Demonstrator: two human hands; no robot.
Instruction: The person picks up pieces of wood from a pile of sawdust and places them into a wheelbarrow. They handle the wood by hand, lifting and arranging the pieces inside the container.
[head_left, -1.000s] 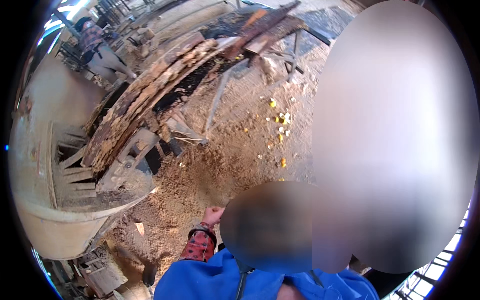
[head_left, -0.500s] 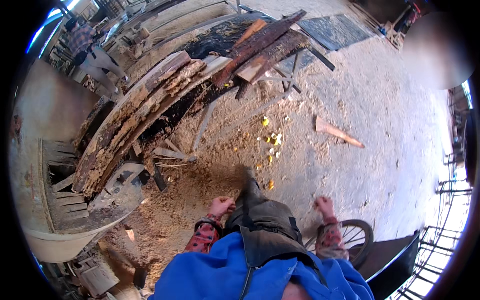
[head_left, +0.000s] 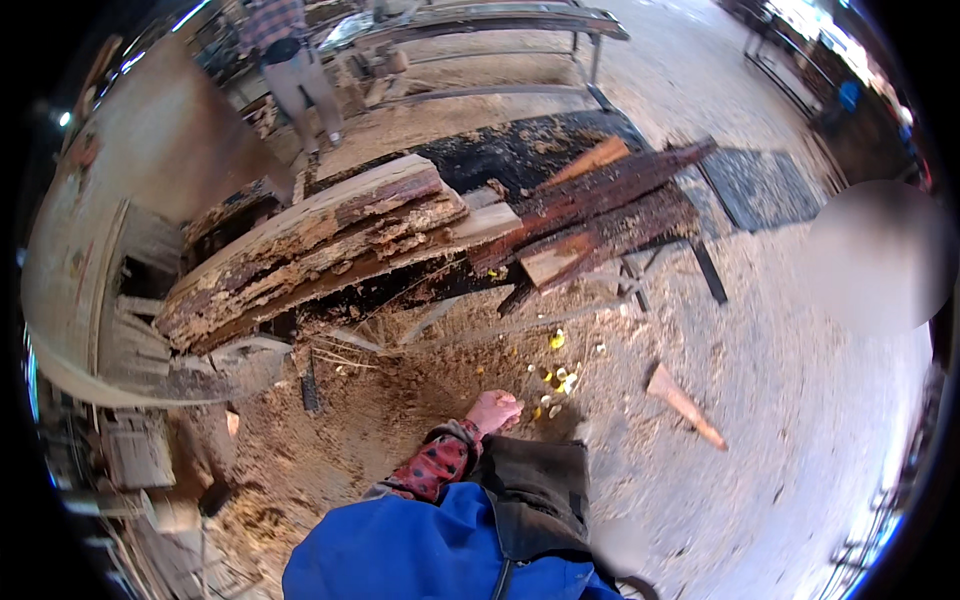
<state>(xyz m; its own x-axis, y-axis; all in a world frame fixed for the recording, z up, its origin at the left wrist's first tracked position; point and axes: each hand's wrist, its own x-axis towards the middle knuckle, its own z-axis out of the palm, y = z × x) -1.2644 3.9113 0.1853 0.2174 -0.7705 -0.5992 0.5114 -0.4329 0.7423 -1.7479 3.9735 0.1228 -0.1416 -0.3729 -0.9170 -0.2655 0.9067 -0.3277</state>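
Head cam: L hand (head_left: 493,411) abv sawdusty flr (head_left: 420,365).

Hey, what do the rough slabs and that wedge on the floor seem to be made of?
Slabs: probably raw, unfinished wood, given flaky, bark-like edges and pale bare faces. Wedge: likely bare wood too, from its matte, tan-orange look; grain is too small to tell.

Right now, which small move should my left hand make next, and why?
Perhaps bring the left hand forward and leftward, toward the bark-edged slab: the slab lies ahead of you to the left, the hand is apart from it, and no held object is visible.
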